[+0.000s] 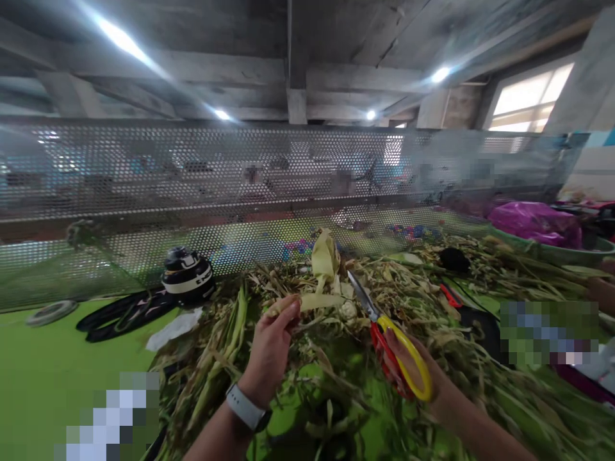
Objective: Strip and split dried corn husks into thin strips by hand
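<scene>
My left hand, with a watch on its wrist, pinches the end of a pale strip of corn husk that stretches to the right. In my right hand is a pair of scissors with one yellow and one red handle. The blades point up and to the left, just right of the strip's far end; I cannot make out how far apart they are. Behind the strip stands a bundled corn husk shape, upright and pale yellow. Loose dried husks lie all around both hands.
A black round container and a dark coiled strap lie left, near a tape roll and white tissue. A perforated metal screen crosses the back. At right are a red-handled tool and a purple bag.
</scene>
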`<state>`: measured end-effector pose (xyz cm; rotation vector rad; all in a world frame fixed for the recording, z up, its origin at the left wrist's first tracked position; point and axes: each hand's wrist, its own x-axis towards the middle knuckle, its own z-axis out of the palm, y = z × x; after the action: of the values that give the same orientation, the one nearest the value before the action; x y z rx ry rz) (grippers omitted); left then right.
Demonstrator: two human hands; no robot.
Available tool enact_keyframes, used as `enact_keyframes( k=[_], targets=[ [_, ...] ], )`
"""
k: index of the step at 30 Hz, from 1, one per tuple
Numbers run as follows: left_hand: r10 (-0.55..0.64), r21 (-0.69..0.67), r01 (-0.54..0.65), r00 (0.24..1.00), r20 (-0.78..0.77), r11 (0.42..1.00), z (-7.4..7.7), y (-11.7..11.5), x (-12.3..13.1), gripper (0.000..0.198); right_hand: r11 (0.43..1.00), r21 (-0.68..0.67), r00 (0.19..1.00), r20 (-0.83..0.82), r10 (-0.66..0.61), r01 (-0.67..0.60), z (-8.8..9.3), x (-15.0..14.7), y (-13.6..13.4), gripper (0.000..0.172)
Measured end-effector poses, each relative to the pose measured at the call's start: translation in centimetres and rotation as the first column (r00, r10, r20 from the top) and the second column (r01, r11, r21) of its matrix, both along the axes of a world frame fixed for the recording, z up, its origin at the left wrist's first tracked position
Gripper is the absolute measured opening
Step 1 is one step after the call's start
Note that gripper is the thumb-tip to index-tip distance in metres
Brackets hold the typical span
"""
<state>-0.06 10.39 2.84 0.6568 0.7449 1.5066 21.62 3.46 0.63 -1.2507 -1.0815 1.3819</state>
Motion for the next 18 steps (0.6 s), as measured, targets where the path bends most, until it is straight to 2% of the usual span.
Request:
enact_keyframes(
  k=[2,6,8,12,15,18],
  targets=[
    [-0.023,-0.004,0.023,1.000,-0.004,1.000,0.2,0.4,-0.6,0.018,0.997,-0.044,0.996,-0.056,-0.073,0.070,-0.3,0.3,-0.1,0.059],
    [-0.111,-0.013,0.112,0.992,0.058,0.994,0.8,0.6,-1.5,0.009,0.994,-0.083,0.995,-0.061,-0.081,0.076,-0.2,0.4,-0.7,0.063],
    [-0.143,-0.045,0.147,0.987,0.070,0.988,1.1,0.6,-1.6,0.010,0.994,-0.081,0.997,-0.022,-0.072,0.070,0.0,0.3,-0.7,0.059],
    [-0.148,-0.049,0.145,0.987,-0.057,0.988,1.5,0.4,-1.6,0.009,0.999,-0.029,0.999,0.006,-0.033,0.033,0.5,0.1,-0.7,0.057],
    [-0.270,-0.070,0.262,0.948,-0.169,0.963,1.6,0.1,-1.7,0.008,0.998,-0.054,1.000,0.011,-0.018,0.018,0.7,0.4,-0.7,0.062],
    [-0.416,-0.095,0.406,0.873,-0.254,0.909,1.8,-0.5,-1.9,0.019,0.995,-0.060,0.994,0.066,0.086,-0.082,0.7,0.8,-0.9,0.057]
  ],
)
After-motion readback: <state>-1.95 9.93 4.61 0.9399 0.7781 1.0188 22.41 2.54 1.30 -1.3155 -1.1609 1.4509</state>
